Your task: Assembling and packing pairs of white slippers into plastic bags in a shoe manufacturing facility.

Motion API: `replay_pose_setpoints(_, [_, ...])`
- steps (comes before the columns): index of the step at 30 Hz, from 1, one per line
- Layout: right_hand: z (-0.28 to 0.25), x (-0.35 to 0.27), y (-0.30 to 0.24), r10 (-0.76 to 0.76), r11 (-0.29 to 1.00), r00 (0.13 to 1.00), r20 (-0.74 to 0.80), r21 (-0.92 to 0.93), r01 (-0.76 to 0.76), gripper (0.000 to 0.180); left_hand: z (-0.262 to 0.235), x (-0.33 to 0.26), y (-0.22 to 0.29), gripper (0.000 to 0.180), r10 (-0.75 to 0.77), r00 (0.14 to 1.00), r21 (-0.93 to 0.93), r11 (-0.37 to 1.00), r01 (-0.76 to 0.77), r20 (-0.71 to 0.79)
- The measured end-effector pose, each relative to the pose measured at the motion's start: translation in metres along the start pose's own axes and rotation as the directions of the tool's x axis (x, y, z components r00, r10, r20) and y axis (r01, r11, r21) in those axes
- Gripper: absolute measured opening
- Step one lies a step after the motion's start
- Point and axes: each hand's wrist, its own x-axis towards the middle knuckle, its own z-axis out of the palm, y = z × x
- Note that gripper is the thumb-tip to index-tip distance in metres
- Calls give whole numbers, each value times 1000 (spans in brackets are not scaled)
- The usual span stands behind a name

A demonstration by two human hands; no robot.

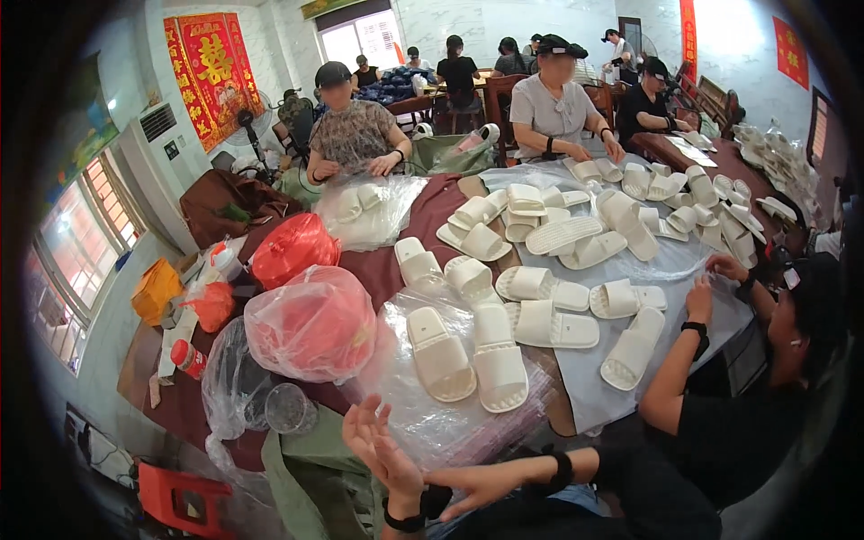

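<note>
Just in front of me at the table's near edge, my left hand is raised with its fingers spread and nothing in it. My right hand reaches across to the left wrist, its forefinger and thumb on either side of a black wristband. Beyond my hands, a pair of white slide slippers, the left slipper and the right slipper, lies on a stack of clear plastic bags. Many more white slippers are piled farther back and to the right.
Left of the slippers are red bundles in clear plastic, a clear cup and a red-lidded jar. A red stool stands at lower left. A co-worker's arms reach in from the right; two people work across the table.
</note>
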Motion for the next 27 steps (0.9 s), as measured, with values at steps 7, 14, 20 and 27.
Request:
replay_pose_setpoints(7, [8,15,-15,281,958,957,-77,91,-274,52,8,25,-19,45,-155,976,-216,969,120,-153])
replay_pose_setpoints(14, [16,25,-7,350,934,911,-219,158,-321,51,10,44,-17,25,415,726,556,467,-687,548])
replay_pose_setpoints(20, [-26,8,-37,336,926,811,-479,10,-377,35,-24,18,-45,21,142,896,492,794,-357,421])
replay_pose_setpoints(27, [-67,17,-57,-110,971,548,-829,-207,-120,34,3,-69,-53,54,-373,378,153,853,499,848])
